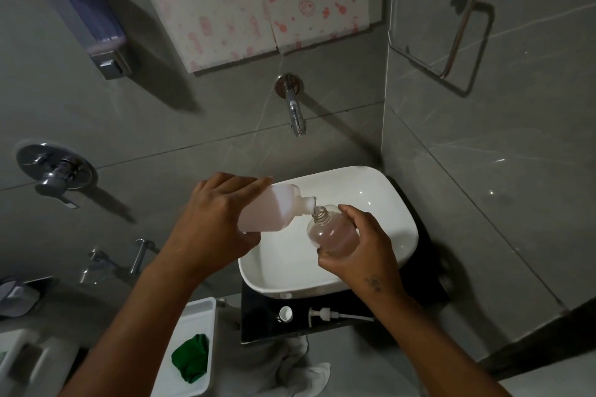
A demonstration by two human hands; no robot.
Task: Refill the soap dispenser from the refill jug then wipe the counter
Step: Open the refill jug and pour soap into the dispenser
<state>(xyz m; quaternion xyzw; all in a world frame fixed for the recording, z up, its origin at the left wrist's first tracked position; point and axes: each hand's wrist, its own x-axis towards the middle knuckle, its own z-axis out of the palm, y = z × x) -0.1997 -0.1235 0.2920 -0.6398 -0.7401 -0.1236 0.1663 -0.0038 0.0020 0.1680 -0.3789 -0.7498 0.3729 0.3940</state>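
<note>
Left hand (215, 215) was wrapped around the jug (272, 208), tipped spout-right over the sink (400, 235); right hand (361, 248) was clasped around the bottle (332, 232), held tilted with its open neck just under the jug's spout.

Items, left to right:

1. Wall dispenser (96, 29), upper left, untouched.
2. Mixer valve (53, 171) on the left wall.
3. Tray (206, 306), white, lower left, holding 1 green cloth (190, 358).
4. Jug, pale and translucent, uncapped, its spout meeting the bottle's threaded neck. A thin stream appeared to pass between them.
5. Tap (295, 106), wall-mounted above the sink, not running.
6. Cap (285, 313), white, on the dark counter (258, 325) in front of the sink.
7. Pump (329, 314), unscrewed, lying on its side on the counter just right of the cap.
8. Bottle, clear, with pinkish liquid low inside, held over the basin.
9. Towel ring (451, 26) on the right wall, empty.

Status: both containers were open and pouring was under way. The bottle looked only partly filled. Left to do, as judged: finish the pour, refit the pump and cap, then wipe the counter, likely with the green cloth, which had not been picked up.
</note>
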